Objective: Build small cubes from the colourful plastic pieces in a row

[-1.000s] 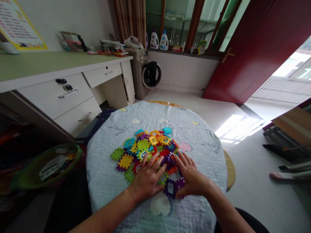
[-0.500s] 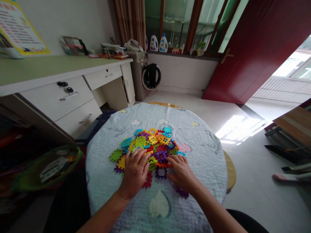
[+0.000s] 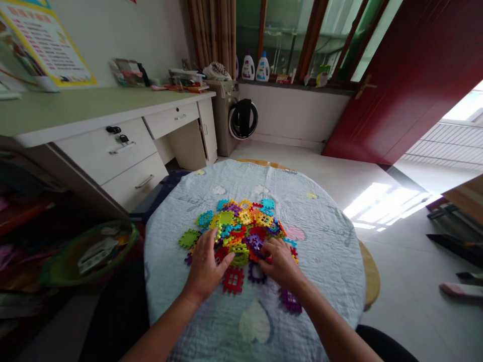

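Observation:
A heap of colourful plastic interlocking tiles (image 3: 245,217) with toothed edges lies on the cloth-covered round table (image 3: 317,221). My left hand (image 3: 206,264) is at the heap's near left side, thumb and fingers apart. A lime tile edge (image 3: 218,233) shows by its fingertips. My right hand (image 3: 281,260) is at the right side, fingers bent and thumb drawn in close to a purple flower-cut tile (image 3: 254,241); whatever is between them is hidden. A red window tile (image 3: 233,279), a dark purple frame tile (image 3: 257,273) and another purple tile (image 3: 291,300) lie at the near edge.
A green basket (image 3: 128,246) holding mixed items stands on the floor at the left. Beyond it is a desk (image 3: 94,108) with drawers. A washing machine (image 3: 225,120) with its door open stands at the back, and a stool edge (image 3: 370,271) shows at the right.
My left hand has turned on its side and drawn back from the tiles, uncovering the red window tile. The right hand's fingers have curled in more. The view has shifted slightly left.

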`<state>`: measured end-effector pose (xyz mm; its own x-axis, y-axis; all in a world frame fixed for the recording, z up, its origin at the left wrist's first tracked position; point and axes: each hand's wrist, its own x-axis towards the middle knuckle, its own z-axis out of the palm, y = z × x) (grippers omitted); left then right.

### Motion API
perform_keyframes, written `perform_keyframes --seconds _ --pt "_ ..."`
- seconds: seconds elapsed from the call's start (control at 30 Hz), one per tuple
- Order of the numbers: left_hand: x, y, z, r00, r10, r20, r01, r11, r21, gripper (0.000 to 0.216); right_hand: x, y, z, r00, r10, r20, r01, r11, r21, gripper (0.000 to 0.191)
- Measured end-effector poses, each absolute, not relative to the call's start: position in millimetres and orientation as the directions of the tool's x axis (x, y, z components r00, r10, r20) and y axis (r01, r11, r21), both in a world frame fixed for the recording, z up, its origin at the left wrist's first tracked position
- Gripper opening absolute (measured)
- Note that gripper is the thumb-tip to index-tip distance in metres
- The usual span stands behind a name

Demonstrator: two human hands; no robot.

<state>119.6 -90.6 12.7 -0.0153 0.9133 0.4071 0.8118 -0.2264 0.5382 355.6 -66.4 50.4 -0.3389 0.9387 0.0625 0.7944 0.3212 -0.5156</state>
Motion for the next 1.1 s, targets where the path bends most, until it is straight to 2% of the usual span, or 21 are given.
perform_keyframes --seconds 0.17,0.33,0.4,0.5,0.63,0.73,0.83,0.97,1.03,1.1 --pt "128 -94 14 0.065 0.918 0.391 0.803 -0.281 0.526 0.068 363 -52 63 -0.223 0.954 0.201 0.676 0.300 -0.673 0.003" --pt "143 -105 17 0.341 0.889 0.306 0.736 -0.455 0.502 0.073 350 -37 70 -0.139 0.946 0.293 0.610 0.315 -0.727 0.009" --pt "148 -108 18 0.395 0.871 0.292 0.720 -0.491 0.490 0.074 340 -34 69 -0.137 0.942 0.305 0.597 0.324 -0.734 0.011" --pt "149 -112 21 0.391 0.861 0.324 0.731 -0.505 0.460 0.065 326 -34 68 -0.186 0.931 0.314 0.582 0.362 -0.728 0.014" --pt "137 -114 26 0.264 0.859 0.438 0.810 -0.444 0.382 0.054 327 -39 73 -0.256 0.919 0.301 0.553 0.394 -0.734 0.022" --pt "122 -110 24 0.156 0.866 0.475 0.877 -0.343 0.338 0.075 352 -35 74 -0.144 0.933 0.331 0.602 0.348 -0.718 0.019" --pt "111 -104 17 0.202 0.883 0.425 0.897 -0.341 0.282 0.090 387 -24 60 0.011 0.936 0.352 0.734 0.232 -0.638 0.027" --pt "107 -94 11 0.310 0.888 0.340 0.873 -0.407 0.267 0.080 410 -10 32 0.136 0.979 0.149 0.806 -0.022 -0.591 0.044" --pt "107 -89 10 0.294 0.889 0.350 0.866 -0.403 0.296 0.072 406 -8 24 0.088 0.992 0.092 0.807 -0.017 -0.590 0.044" --pt "107 -84 9 0.265 0.890 0.370 0.854 -0.395 0.339 0.068 397 -9 24 -0.008 0.994 0.110 0.775 0.076 -0.628 0.040"
